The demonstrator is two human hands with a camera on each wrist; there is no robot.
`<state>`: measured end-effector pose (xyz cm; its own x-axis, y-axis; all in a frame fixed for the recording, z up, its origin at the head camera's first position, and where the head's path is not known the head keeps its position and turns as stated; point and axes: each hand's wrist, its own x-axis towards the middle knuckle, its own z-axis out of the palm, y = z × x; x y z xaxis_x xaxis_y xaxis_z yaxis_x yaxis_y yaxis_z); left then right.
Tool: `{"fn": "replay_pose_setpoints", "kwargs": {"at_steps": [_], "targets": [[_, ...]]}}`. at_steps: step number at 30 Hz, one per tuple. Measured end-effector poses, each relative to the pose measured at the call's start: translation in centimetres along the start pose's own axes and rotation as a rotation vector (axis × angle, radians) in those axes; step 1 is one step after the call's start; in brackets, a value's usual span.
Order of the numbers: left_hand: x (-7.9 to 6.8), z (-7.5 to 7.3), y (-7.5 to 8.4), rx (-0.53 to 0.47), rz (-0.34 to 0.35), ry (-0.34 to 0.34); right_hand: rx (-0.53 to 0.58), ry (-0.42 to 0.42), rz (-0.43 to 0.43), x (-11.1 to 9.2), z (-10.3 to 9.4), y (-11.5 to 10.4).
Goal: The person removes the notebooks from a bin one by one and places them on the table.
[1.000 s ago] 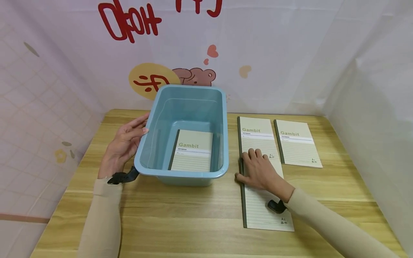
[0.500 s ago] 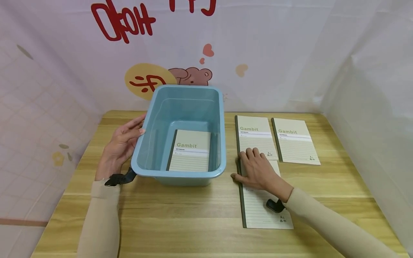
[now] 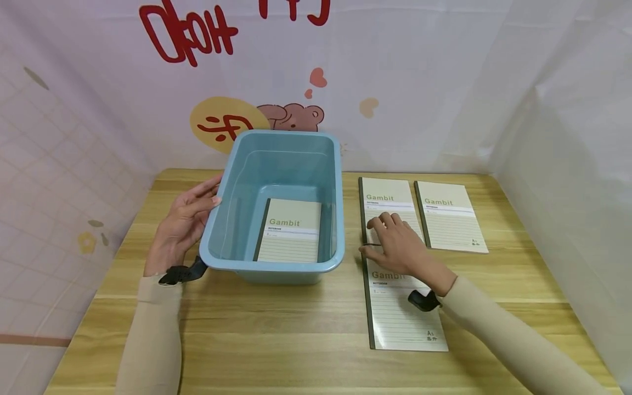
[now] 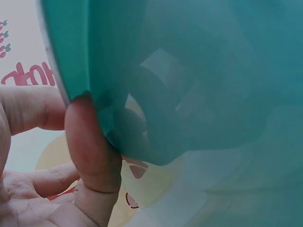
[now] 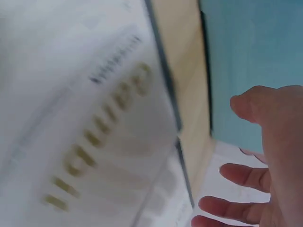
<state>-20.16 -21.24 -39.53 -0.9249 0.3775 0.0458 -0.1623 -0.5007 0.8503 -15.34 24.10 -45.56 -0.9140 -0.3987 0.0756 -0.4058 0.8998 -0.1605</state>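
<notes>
My left hand (image 3: 180, 227) grips the left rim of a light blue plastic basin (image 3: 271, 267). The left wrist view has a finger or thumb (image 4: 90, 137) pressed at the basin's edge. Inside the basin lies a Gambit notebook (image 3: 291, 238). To the right, my right hand (image 3: 402, 247) hovers over where two notebooks meet, fingers spread and slightly bent. Below it is the near notebook (image 3: 405, 323), its title partly covered; beyond lies the far notebook (image 3: 390, 189). In the right wrist view, nothing sits between the fingers; the near notebook (image 5: 94, 118) is blurred.
Another Gambit notebook (image 3: 451, 219) lies at the right, beside the far one. All rest on a wood-grain table (image 3: 266, 340). A white printed cloth (image 3: 419, 66) closes off the back and both sides. A black wrist camera (image 3: 422, 300) sits on the right wrist.
My right hand has risen off the notebooks, and its fingers have spread; the near notebook's title now shows. The left hand stays on the basin. The view has shifted slightly.
</notes>
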Motion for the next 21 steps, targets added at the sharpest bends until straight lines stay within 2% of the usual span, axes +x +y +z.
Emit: {"fn": "replay_pose_setpoints", "kwargs": {"at_steps": [11, 21], "targets": [[-0.2, 0.0, 0.1, -0.005, 0.004, -0.001, 0.083, 0.003, 0.018, 2.6, -2.8, 1.3], [-0.1, 0.1, 0.1, -0.015, 0.003, 0.004, 0.119, 0.05, 0.042, 4.9, -5.9, 0.9]]}}
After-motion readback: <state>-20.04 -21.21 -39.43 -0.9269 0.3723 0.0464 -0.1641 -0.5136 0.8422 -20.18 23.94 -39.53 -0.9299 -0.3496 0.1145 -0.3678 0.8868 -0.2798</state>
